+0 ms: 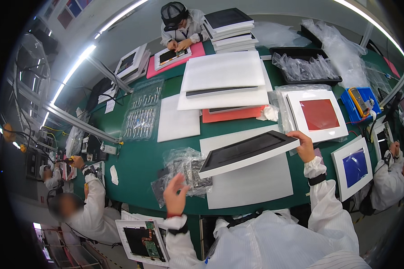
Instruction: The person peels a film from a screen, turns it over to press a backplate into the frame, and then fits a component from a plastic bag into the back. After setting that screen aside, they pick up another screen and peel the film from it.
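A flat panel with a black face and a white frame (249, 154) is tilted over a white foam sheet (256, 188). My right hand (303, 145) is closed around its right end, which is raised; its lower left end reaches the edge of the clear plastic bags. My left hand (175, 196) holds nothing, fingers raised and thumb apart, slightly smeared by motion. Beside it lie crumpled clear plastic bags (188, 168) with dark flat parts in or under them. Whether the panel's left end touches the bags, I cannot tell.
White foam sheets (224, 74) and dark panels are stacked ahead. A tray of small parts (141, 110) lies left, a red-faced frame (318, 114) and blue-faced frame (354, 168) right. A black bin (305, 67) holds plastic bags. Co-workers sit across and at both sides.
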Demonstrator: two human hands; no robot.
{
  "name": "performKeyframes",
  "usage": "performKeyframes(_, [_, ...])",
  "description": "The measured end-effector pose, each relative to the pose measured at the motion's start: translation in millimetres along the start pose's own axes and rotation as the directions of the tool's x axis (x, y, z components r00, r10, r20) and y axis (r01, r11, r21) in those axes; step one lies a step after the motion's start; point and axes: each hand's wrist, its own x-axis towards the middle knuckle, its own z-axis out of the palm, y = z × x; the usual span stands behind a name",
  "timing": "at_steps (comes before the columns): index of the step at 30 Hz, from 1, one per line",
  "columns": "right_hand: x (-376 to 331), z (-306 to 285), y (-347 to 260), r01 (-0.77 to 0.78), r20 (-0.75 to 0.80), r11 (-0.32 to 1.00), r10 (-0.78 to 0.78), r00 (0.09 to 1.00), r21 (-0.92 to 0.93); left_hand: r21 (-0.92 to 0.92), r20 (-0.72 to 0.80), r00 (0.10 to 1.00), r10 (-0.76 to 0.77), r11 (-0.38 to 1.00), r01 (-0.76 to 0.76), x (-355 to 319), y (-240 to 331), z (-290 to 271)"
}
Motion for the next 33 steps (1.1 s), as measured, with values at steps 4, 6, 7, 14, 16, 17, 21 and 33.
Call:
performKeyframes(4, [15,2,-11,-0.093,0.003,0.996,0.093,0.996,0.013,0.248,0.147,0.935,0.324,0.902,-0.352,56,-33,54])
performKeyframes(6, [20,3,-8,-0.083,-0.020,0.993,0.085,0.996,0.079,0.284,0.130,0.951,0.280,0.909,-0.306,68,-40,68])
performKeyframes(7, [21,7,-10,-0.107,-0.062,0.988,0.115,0.991,0.114,0.282,0.083,0.950,0.302,0.907,-0.313,75,-50,71])
performKeyframes(14, [41,32,-17,0.106,-0.277,0.994,-0.112,0.954,-0.038,0.011,0.053,0.927,0.370,0.929,-0.371,96,-49,68])
performKeyframes(16, [24,39,-45,0.092,-0.380,0.995,-0.072,0.922,0.033,-0.008,0.085,0.944,0.320,0.947,-0.320,81,-23,58])
performKeyframes(17, [14,43,-56,0.086,-0.395,0.996,-0.067,0.916,0.031,-0.091,0.083,0.958,0.273,0.960,-0.266,77,-30,50])
performKeyframes(21, [-15,46,-46,-0.346,-0.484,0.935,0.270,0.832,-0.074,-0.105,0.264,0.965,0.009,0.994,0.019,52,-31,48])
performKeyframes(33, [-37,47,61,-0.704,-0.434,0.661,0.572,0.697,-0.259,-0.004,0.227,0.889,-0.399,0.912,0.410,45,-162,112])
